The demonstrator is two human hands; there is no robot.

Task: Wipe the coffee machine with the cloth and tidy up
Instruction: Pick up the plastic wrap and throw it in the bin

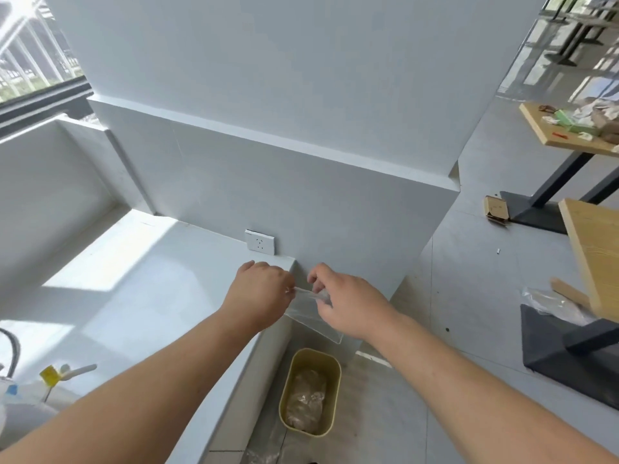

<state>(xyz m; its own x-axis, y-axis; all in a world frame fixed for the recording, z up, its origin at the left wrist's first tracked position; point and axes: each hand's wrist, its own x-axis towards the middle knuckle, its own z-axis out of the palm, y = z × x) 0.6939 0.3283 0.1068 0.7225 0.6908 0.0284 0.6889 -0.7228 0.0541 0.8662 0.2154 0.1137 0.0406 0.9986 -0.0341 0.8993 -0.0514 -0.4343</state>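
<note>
Both your hands are out past the corner of the white bench, over the floor. Left hand and right hand each pinch one end of a clear plastic piece, a flat transparent sheet or bag held stretched between them; which it is can't be told. Each grip is pressed together on its edge.

Directly below sits a yellow bin on the floor, lined, with crumpled clear wrapping already inside.

No coffee machine and no cloth in view. At the lower left edge there are a curved black tube and some white objects with a yellow tag; too cropped to identify.

Judgement: this looks like the tidy-up step, disposing of plastic waste, rather than the wiping.

Next move, likely: bring the plastic squarely above the bin mouth, then let go with both hands together. It is light and may drift, so lower it close to the rim first.

A wall socket sits just behind your hands; it plays no part here.
</note>
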